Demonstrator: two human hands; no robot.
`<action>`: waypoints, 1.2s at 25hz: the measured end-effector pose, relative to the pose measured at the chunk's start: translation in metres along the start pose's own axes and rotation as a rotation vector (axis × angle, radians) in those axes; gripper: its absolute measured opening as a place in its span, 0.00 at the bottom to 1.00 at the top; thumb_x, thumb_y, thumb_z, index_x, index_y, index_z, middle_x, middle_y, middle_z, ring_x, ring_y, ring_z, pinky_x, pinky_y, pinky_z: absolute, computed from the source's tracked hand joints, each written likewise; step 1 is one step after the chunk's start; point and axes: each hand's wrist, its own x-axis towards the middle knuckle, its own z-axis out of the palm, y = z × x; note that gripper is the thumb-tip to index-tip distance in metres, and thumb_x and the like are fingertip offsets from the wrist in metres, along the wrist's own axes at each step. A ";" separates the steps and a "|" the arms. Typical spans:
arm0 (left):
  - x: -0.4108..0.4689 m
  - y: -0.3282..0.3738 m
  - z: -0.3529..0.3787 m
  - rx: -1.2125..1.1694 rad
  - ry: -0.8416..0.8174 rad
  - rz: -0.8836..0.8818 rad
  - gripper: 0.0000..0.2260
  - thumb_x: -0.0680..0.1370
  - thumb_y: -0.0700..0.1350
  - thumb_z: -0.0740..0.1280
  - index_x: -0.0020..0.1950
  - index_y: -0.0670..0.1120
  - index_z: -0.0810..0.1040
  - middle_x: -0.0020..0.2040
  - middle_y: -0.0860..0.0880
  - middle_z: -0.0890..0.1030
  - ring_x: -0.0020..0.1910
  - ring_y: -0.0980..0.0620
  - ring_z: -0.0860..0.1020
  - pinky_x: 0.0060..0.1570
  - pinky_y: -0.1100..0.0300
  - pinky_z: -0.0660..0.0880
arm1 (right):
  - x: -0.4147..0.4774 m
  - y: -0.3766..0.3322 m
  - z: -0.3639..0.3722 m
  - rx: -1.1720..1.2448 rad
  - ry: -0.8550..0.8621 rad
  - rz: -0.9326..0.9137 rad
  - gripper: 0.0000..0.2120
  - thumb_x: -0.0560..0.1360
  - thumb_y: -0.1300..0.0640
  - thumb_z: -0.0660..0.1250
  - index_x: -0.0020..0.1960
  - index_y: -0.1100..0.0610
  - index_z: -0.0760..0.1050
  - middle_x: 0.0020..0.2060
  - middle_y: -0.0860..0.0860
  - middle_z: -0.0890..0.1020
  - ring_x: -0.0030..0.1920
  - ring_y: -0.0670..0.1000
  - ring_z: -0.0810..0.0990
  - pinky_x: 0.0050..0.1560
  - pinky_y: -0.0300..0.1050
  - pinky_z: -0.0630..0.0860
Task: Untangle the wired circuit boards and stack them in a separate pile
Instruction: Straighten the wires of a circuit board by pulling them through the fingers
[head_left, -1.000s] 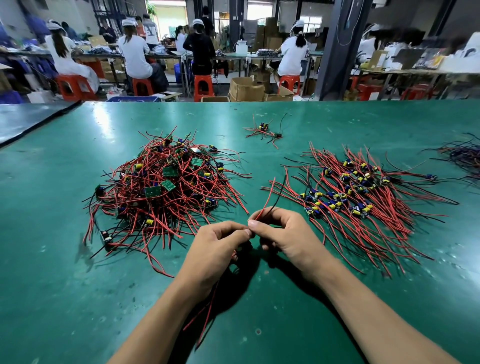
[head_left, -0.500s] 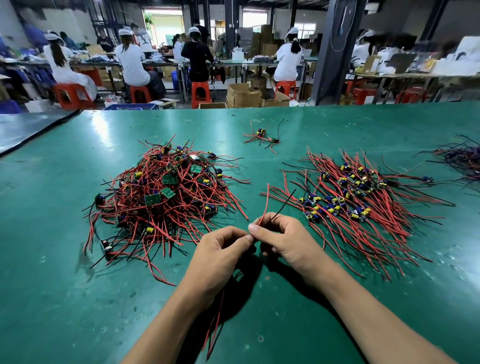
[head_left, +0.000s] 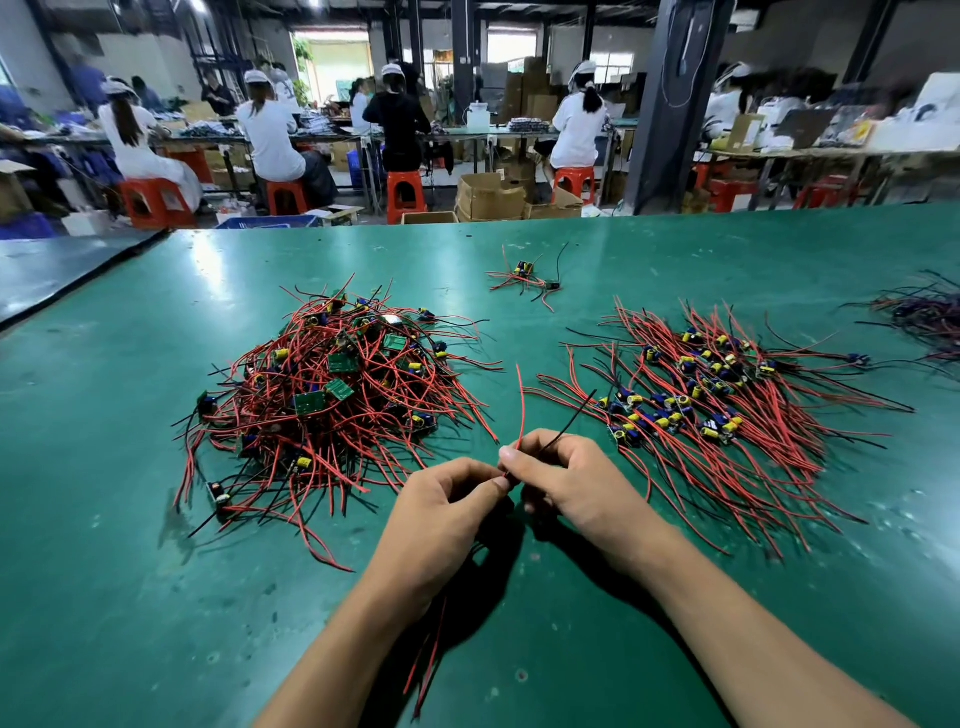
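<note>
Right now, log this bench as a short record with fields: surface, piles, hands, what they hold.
surface: green glossy worktable
tangled pile: heap of red-wired green circuit boards, left of the hands
sorted pile: red-wired boards laid roughly parallel, right of the hands
stray: small wired cluster, far centre
left hand: pinches thin red and black wires
right hand: pinches the same wires
board held: hidden by the fingers

No legible text, label, brand, number or sign anywhere in view.
</note>
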 end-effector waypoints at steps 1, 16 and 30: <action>0.000 0.000 0.000 -0.001 0.001 -0.003 0.06 0.77 0.41 0.69 0.42 0.45 0.84 0.35 0.47 0.83 0.34 0.52 0.76 0.40 0.56 0.72 | 0.000 0.000 0.000 0.003 0.000 0.001 0.07 0.78 0.54 0.70 0.42 0.55 0.79 0.32 0.51 0.77 0.28 0.47 0.73 0.29 0.42 0.69; 0.006 0.003 -0.004 -0.068 -0.030 -0.077 0.05 0.76 0.37 0.68 0.40 0.41 0.81 0.30 0.50 0.81 0.28 0.55 0.75 0.29 0.64 0.71 | 0.011 0.001 -0.003 0.175 0.209 -0.002 0.06 0.77 0.55 0.72 0.43 0.54 0.77 0.26 0.49 0.73 0.21 0.45 0.66 0.22 0.33 0.61; 0.005 0.009 -0.005 -0.202 -0.034 -0.149 0.08 0.79 0.38 0.66 0.41 0.40 0.80 0.32 0.44 0.80 0.27 0.50 0.77 0.27 0.64 0.73 | 0.007 0.001 0.001 0.151 0.128 0.043 0.06 0.72 0.51 0.76 0.44 0.53 0.84 0.25 0.53 0.74 0.20 0.48 0.67 0.22 0.36 0.64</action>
